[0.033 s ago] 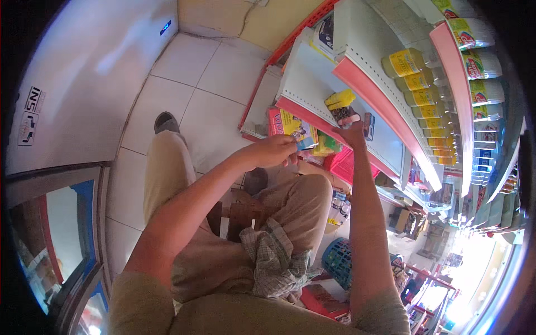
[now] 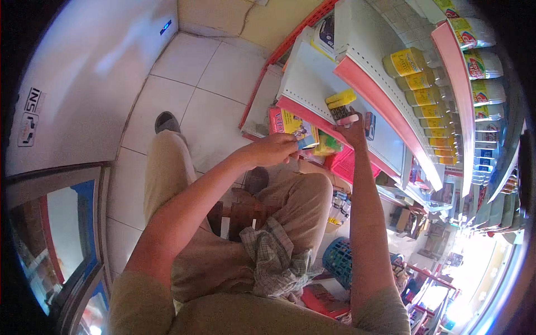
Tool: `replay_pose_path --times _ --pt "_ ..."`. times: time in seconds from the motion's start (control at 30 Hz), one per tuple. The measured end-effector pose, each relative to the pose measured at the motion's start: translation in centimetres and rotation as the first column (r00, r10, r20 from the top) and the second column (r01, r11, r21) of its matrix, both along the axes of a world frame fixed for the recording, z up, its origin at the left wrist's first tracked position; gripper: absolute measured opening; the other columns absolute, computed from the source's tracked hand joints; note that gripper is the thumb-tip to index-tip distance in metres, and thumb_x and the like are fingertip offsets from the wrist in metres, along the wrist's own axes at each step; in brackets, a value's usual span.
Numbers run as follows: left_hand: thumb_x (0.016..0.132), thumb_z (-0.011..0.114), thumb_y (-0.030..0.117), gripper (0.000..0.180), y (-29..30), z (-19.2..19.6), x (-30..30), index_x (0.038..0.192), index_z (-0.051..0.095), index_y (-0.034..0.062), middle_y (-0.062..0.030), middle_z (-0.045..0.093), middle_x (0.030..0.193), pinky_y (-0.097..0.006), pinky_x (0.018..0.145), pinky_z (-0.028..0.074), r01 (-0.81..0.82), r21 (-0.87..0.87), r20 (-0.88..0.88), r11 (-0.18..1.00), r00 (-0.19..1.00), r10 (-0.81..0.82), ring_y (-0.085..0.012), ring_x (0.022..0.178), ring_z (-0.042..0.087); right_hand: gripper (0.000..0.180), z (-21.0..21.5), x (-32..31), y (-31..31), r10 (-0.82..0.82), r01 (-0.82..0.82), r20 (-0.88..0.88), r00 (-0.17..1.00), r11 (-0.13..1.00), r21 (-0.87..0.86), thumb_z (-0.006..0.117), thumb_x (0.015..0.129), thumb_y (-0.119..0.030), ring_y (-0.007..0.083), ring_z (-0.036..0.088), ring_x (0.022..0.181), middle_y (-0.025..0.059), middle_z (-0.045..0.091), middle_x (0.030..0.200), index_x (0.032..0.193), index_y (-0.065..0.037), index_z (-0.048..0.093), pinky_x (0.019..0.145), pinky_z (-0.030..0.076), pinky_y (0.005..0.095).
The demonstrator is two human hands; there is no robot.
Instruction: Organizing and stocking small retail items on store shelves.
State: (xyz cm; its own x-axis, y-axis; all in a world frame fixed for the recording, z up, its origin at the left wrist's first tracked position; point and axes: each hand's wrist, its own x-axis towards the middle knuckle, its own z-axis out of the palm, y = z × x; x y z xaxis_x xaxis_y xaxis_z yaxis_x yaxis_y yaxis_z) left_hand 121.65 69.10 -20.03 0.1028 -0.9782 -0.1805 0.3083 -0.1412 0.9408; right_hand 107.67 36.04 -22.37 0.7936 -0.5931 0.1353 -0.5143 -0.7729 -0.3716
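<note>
My left hand (image 2: 274,149) is closed, its fingertips pinching what looks like a small blue packet (image 2: 305,143). Just behind that packet stands a pink and yellow box (image 2: 290,124) by the shelf edge. My right hand (image 2: 353,134) reaches over the grey shelf (image 2: 304,84), with its fingers closed round a small pale pink and white item (image 2: 347,120) whose kind I cannot make out. Beside it lie small dark patterned packs (image 2: 339,112) and yellow packs (image 2: 341,99). A small blue box (image 2: 370,125) rests on the shelf at the right of this hand.
Higher shelves at the right carry yellow-labelled bottles (image 2: 407,62) and green-labelled containers (image 2: 484,64). Below the shelf edge sits a bright pink basket (image 2: 340,164). A blue basket (image 2: 338,261) stands near my right forearm. A white cabinet (image 2: 89,72) rises at the left, beside the tiled floor (image 2: 184,72).
</note>
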Motion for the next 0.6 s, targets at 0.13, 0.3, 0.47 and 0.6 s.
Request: replay_pose_path --times 0.13,0.3,0.47,0.6 --pt "0.093 0.056 0.03 0.033 0.4 0.2 0.3 0.11 0.059 0.0015 -0.0053 0.062 0.087 -0.026 0.068 0.047 -0.085 -0.008 0.308 0.996 0.948 0.083 -0.0091 0.075 0.055 0.077 0.1 -0.2 1.1 -0.02 0.023 -0.144 0.989 1.0 0.017 0.085 0.054 -0.036 0.0379 0.052 0.109 0.0252 0.051 0.119 0.114 0.001 0.056 0.094 0.043 0.0425" --pt "0.086 0.067 0.017 0.031 0.5 0.6 0.3 0.112 0.059 0.0015 -0.0052 0.063 0.094 -0.028 0.073 0.048 -0.126 -0.031 0.088 0.992 0.988 0.128 -0.0108 0.081 0.057 0.072 0.3 -5.7 5.1 -0.075 0.062 0.011 0.997 0.891 0.449 0.081 0.061 -0.031 0.0282 0.055 0.106 0.0199 0.055 0.113 0.117 -0.001 0.048 0.088 0.046 0.0383" --pt "0.085 0.066 0.008 0.04 1.7 4.0 -2.2 0.122 0.053 0.0015 -0.0061 0.062 0.09 -0.028 0.077 0.048 -0.187 -0.201 -0.178 0.962 0.972 0.152 -0.012 0.084 0.059 0.074 7.8 -12.3 16.5 -0.039 0.081 -0.097 0.995 0.87 0.487 0.079 0.063 -0.028 0.0264 0.059 0.098 0.0158 0.059 0.106 0.124 0.0 0.047 0.084 0.048 0.0359" --pt "0.084 0.065 0.005 0.055 3.5 9.6 -7.1 0.133 0.04 0.0041 -0.0056 0.059 0.099 -0.032 0.085 0.045 -0.204 -0.414 -0.226 0.887 0.967 0.116 -0.0143 0.094 0.057 0.073 10.3 -17.5 22.2 0.091 0.016 -0.151 0.984 0.806 0.591 0.079 0.061 -0.027 0.0262 0.056 0.104 0.0129 0.058 0.112 0.124 -0.002 0.05 0.092 0.044 0.0373"
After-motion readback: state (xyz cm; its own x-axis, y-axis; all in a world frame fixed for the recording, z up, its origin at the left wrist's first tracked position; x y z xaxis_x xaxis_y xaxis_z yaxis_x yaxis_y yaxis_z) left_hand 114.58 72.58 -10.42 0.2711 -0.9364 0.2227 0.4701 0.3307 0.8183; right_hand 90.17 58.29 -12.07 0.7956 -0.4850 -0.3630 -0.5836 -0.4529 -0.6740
